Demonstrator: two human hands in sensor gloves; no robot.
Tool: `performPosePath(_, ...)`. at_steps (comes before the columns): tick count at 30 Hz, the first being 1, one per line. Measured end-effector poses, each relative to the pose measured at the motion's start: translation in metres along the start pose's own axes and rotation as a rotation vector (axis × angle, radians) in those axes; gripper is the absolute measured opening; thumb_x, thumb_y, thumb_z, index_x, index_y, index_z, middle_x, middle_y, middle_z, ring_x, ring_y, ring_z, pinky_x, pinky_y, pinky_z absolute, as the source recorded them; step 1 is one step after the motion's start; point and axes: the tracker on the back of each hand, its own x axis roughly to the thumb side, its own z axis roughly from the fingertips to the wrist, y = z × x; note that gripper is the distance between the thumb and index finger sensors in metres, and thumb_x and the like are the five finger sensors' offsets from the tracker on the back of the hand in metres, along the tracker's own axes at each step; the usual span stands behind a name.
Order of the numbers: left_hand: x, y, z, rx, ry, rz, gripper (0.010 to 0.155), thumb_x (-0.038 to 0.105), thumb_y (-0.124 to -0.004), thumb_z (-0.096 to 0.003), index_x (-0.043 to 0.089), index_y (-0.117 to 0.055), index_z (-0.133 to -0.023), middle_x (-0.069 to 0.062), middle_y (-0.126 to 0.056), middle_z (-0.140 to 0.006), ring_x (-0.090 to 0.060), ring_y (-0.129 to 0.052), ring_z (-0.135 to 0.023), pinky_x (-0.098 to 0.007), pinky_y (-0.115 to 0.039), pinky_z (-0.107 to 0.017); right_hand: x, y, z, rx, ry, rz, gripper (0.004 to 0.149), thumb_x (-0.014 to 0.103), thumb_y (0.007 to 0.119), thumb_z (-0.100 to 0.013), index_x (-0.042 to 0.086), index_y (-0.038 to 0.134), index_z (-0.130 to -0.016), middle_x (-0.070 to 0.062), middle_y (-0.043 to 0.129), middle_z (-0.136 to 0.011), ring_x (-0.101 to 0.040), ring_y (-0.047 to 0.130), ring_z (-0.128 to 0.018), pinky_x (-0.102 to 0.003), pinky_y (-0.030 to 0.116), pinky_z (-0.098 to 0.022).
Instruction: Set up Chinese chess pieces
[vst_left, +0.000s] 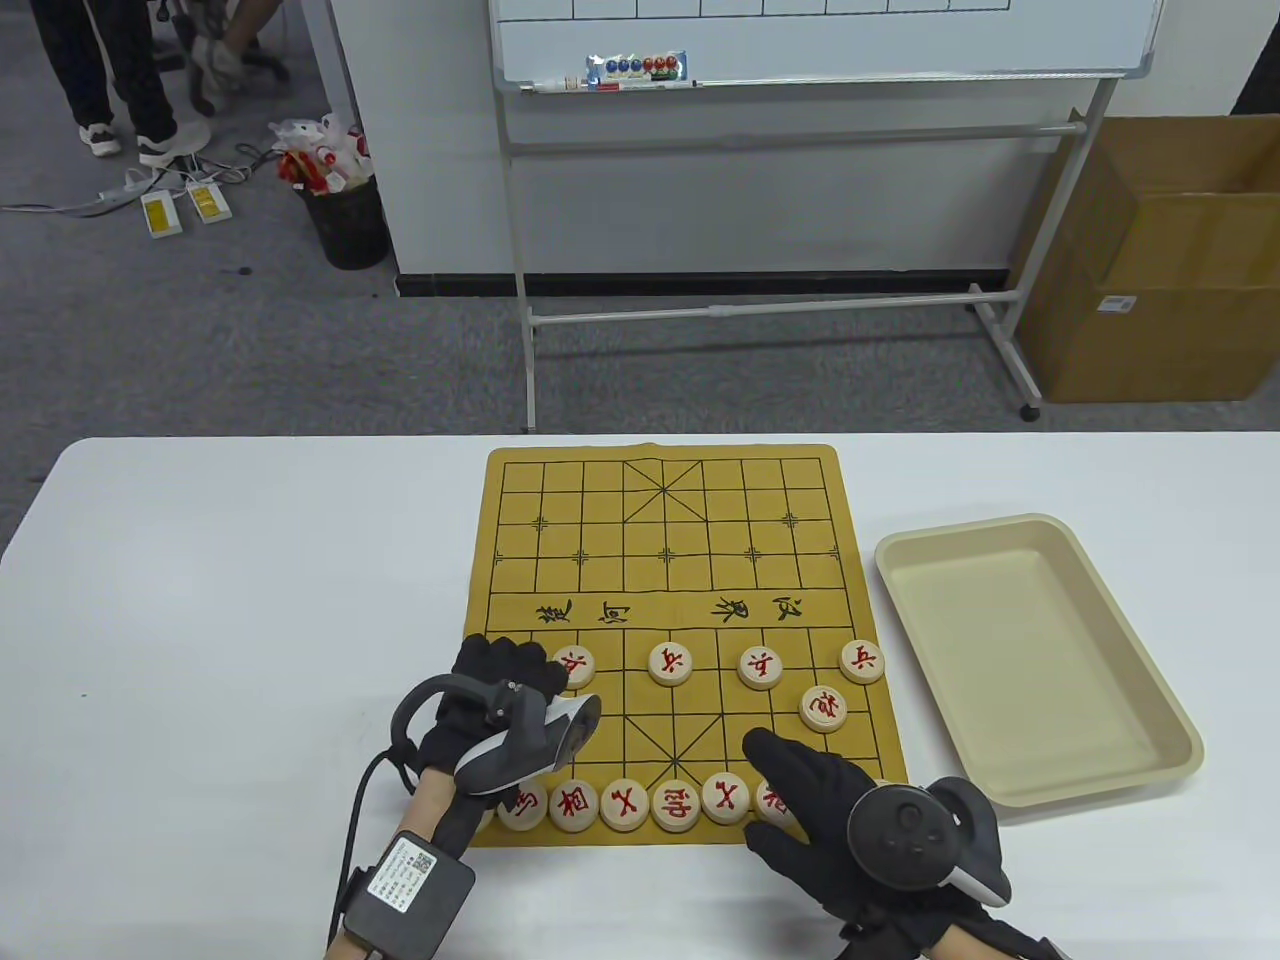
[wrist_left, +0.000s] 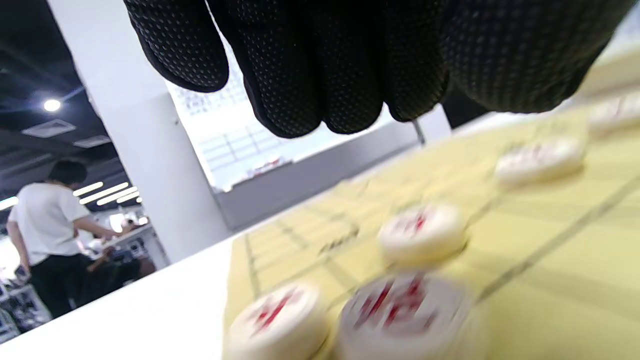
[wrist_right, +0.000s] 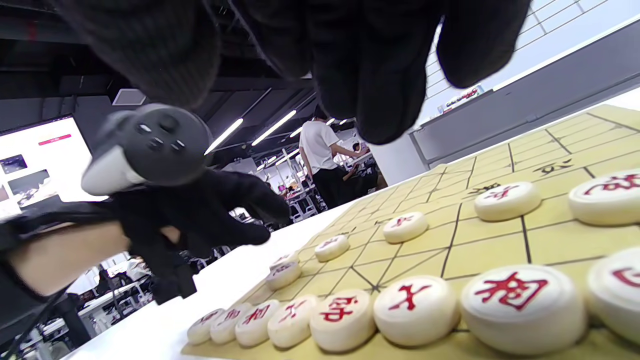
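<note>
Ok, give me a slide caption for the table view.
Gloved hands, left and right, arrange red xiangqi pieces on board.

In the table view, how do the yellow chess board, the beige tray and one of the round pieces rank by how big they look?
Largest to smallest, as they appear in the table view:
1. chess board
2. beige tray, clearly smaller than the board
3. round piece, far the smallest

All three lie on the same table, so nearness to the camera hardly affects this order.

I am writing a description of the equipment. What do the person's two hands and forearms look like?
Both hands wear black fabric gloves; the left hand shows a fine dotted texture in the left wrist view. Each back carries a dark grey and white ring-shaped tracker. The right hand has round buttons on its tracker. The left forearm is bare, with a black box bearing a QR label and a black cable.
</note>
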Motion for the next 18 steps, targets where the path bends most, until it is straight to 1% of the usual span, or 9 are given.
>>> performPosePath(2, 0.005, 0.019, 0.004, 0.055, -0.006, 0.083, 0.066, 0.057, -0.08, -0.0312, 0.038, -0.073, -0.094, 0.01, -0.082, -0.099, -0.016, -0.086, -0.093, -0.052, -0.069, -0.076, -0.001, -0.001, 0.0, -0.023, 0.011, -0.002, 0.079, 0.049, 0.078, -0.046, 0.01, 0.054, -0.111, -0.02, 0.073, -0.107, -0.043, 0.083, -0.092, -0.063, 0.061, -0.07)
performPosePath(5, 0.017, 0.044, 0.013, 0.113, -0.031, 0.174, 0.07, 0.059, -0.074, -0.0339, 0.035, -0.067, -0.099, 0.007, -0.077, -0.104, -0.019, -0.082, -0.098, -0.053, -0.066, -0.077, -0.004, -0.003, 0.001, -0.041, 0.027, -0.002, 0.078, 0.049, 0.078, -0.046, 0.012, 0.055, -0.111, -0.02, 0.068, -0.11, -0.046, 0.075, -0.097, -0.064, 0.057, -0.072)
performPosePath(8, 0.028, 0.059, 0.023, 0.13, -0.067, 0.254, 0.075, 0.061, -0.072, -0.0344, 0.033, -0.061, -0.103, 0.005, -0.072, -0.109, -0.021, -0.077, -0.103, -0.054, -0.065, -0.078, -0.005, -0.005, 0.001, -0.052, 0.031, -0.007, 0.079, 0.05, 0.078, -0.046, 0.012, 0.055, -0.111, -0.019, 0.063, -0.113, -0.045, 0.07, -0.1, -0.064, 0.055, -0.073)
performPosePath(9, 0.032, 0.063, 0.027, 0.133, -0.079, 0.307, 0.076, 0.062, -0.071, -0.0344, 0.033, -0.06, -0.104, 0.005, -0.071, -0.11, -0.021, -0.076, -0.103, -0.054, -0.065, -0.078, -0.005, -0.006, 0.002, -0.059, 0.036, -0.007, 0.079, 0.05, 0.078, -0.046, 0.013, 0.054, -0.111, -0.019, 0.062, -0.113, -0.045, 0.068, -0.101, -0.064, 0.054, -0.073)
performPosePath(13, 0.038, 0.07, 0.039, 0.109, -0.108, 0.494, 0.078, 0.061, -0.073, -0.0351, 0.031, -0.057, -0.106, 0.002, -0.066, -0.113, -0.024, -0.071, -0.106, -0.056, -0.063, -0.078, -0.005, -0.005, 0.002, -0.064, 0.037, 0.002, 0.08, 0.05, 0.078, -0.046, 0.012, 0.053, -0.112, -0.018, 0.06, -0.114, -0.045, 0.066, -0.102, -0.064, 0.053, -0.073)
performPosePath(18, 0.043, 0.062, 0.052, 0.063, -0.11, 0.666, 0.079, 0.061, -0.073, -0.036, 0.029, -0.056, -0.106, 0.001, -0.063, -0.113, -0.026, -0.07, -0.106, -0.056, -0.063, -0.077, -0.005, -0.004, 0.002, -0.07, 0.035, 0.008, 0.081, 0.05, 0.078, -0.046, 0.012, 0.051, -0.112, -0.018, 0.059, -0.114, -0.045, 0.066, -0.102, -0.064, 0.053, -0.073)
